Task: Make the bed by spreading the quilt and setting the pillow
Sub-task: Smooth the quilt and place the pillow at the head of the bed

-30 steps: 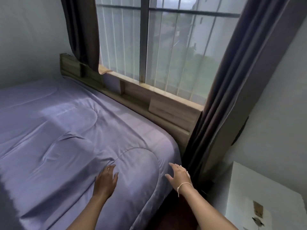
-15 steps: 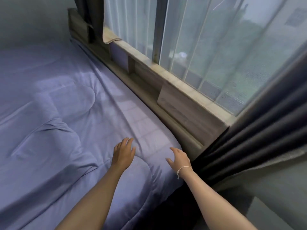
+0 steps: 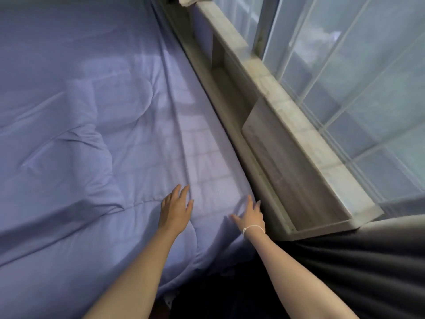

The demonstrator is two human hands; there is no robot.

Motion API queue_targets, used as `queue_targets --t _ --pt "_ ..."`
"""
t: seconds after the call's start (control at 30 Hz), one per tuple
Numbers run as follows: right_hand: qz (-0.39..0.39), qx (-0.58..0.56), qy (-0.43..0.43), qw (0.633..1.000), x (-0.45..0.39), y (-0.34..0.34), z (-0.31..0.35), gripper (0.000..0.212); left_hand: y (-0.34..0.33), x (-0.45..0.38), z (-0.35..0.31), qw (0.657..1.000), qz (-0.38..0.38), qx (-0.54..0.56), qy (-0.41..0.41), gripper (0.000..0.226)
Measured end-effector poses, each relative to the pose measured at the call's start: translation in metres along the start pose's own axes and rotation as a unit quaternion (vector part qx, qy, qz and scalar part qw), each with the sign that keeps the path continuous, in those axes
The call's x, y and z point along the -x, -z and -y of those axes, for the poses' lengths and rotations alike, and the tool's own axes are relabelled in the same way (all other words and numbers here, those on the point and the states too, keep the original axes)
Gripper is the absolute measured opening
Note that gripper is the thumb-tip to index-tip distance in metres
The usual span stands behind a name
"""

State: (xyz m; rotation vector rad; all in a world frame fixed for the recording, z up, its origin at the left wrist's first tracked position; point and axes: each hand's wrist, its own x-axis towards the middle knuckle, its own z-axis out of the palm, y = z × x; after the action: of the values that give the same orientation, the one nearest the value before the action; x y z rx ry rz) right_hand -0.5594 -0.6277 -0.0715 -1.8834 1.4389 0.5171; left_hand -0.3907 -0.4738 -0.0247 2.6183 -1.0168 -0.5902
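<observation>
A lavender quilt point(image 3: 92, 139) lies spread over the bed and fills the left and middle of the view, with soft folds and stitched curves. My left hand point(image 3: 176, 209) rests flat on the quilt near the bed's near right corner, fingers apart. My right hand point(image 3: 249, 216), with a thin white bracelet on the wrist, lies open on the quilt's right edge next to the wooden shelf. Neither hand grips the fabric. No pillow is in view.
A wooden headboard shelf point(image 3: 287, 162) with open compartments runs along the bed's right side below a window point(image 3: 356, 77) with vertical bars. A dark curtain point(image 3: 356, 268) hangs at the lower right. The floor gap below the bed corner is dark.
The view has dropped and moved closer to the bed. Both hands have slid forward over the quilt toward the corner by the shelf. The white cabinet has left the view.
</observation>
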Motion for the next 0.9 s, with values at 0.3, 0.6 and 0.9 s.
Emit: queue_targets --t 0.3,0.6,0.9 --pt "-0.107 0.032 0.035 0.993 -0.030 -0.014 -0.003 0.053 -0.012 0.010 0.009 0.996 0.038 -0.078 0.033 0.051" --pt "-0.086 -0.059 0.174 0.979 -0.009 0.040 -0.027 0.018 -0.059 0.013 -0.052 0.992 0.091 -0.064 -0.060 0.089" --pt "-0.105 -0.029 0.158 0.981 0.017 0.057 -0.028 0.019 -0.106 -0.003 -0.089 0.981 0.081 -0.159 -0.074 0.051"
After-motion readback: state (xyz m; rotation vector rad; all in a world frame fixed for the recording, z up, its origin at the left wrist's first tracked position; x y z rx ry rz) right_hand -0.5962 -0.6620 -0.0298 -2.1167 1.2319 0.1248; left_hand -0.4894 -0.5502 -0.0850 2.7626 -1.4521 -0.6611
